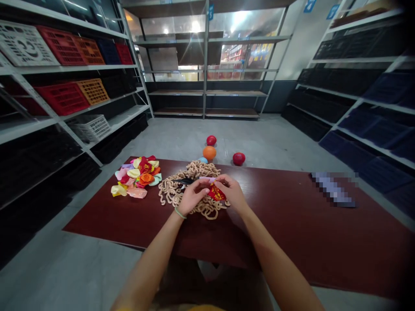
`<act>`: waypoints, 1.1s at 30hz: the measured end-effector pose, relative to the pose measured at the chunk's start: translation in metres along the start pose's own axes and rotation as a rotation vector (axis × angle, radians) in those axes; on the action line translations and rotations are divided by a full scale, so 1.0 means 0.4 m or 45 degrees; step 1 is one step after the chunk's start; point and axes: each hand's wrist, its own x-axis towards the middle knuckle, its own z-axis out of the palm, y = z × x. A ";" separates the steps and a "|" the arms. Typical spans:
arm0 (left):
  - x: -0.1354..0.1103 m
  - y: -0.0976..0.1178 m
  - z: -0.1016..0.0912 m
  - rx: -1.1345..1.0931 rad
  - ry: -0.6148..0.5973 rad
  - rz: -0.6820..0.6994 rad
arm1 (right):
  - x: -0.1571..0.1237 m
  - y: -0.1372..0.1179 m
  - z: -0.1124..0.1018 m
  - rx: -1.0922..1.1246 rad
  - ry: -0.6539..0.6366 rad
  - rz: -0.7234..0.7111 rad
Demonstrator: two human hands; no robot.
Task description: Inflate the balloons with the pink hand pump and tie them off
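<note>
My left hand (193, 196) and my right hand (231, 192) meet above a pile of thick tan cord (170, 190) on the dark red table. Between their closed fingers is a limp red balloon (216, 193) with gold print, hanging down. A narrow pale lilac piece (207, 179) shows just behind the fingertips; I cannot make out what it is. A black object (184, 181) lies on the cord beside my left hand, partly hidden. To the left is a heap of uninflated balloons (138, 175) in many colours.
Beyond the table's far edge are two round red balloons (239, 158), an orange balloon (209, 153) and a partly hidden light blue one (203, 160). A blurred-out flat object (333, 190) lies on the table (292, 224) at right. Shelves with crates (63, 101) stand around.
</note>
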 end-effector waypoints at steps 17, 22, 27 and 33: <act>-0.024 0.011 0.048 0.914 -0.388 0.068 | -0.006 -0.041 -0.071 -0.329 -0.024 -0.257; -0.026 0.032 0.047 1.311 -0.440 0.088 | 0.000 -0.019 -0.080 -0.320 0.119 -0.223; -0.019 0.069 0.027 1.404 -0.488 0.148 | 0.004 -0.001 -0.073 -0.351 0.156 -0.242; 0.024 0.082 -0.054 0.485 0.254 0.097 | 0.010 0.016 -0.063 -0.481 0.119 -0.326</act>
